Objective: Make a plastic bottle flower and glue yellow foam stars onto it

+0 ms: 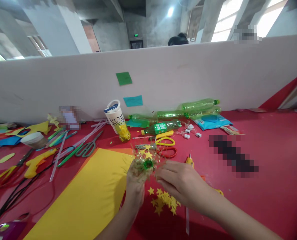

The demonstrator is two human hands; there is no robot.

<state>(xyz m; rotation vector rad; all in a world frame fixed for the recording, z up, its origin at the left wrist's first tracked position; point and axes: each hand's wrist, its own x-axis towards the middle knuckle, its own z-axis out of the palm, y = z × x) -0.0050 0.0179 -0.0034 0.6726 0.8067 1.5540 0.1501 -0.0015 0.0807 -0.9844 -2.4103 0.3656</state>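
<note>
My left hand is closed around a cut green plastic bottle top, its thin clear strips fanned out like a flower. Yellow paper stars sit on the far strips. At the right edge of the fan, the fingers of my right hand are pinched together; whatever is between them is too small or hidden to make out. Below the hands lies a loose pile of yellow paper stars. A glue gun lies beyond my right hand, partly covered by it.
Yellow paper sheets lie to the left. Grey scissors, another yellow glue gun and its black cables are further left. At the back stand a paper cup and several green bottles, before a white partition.
</note>
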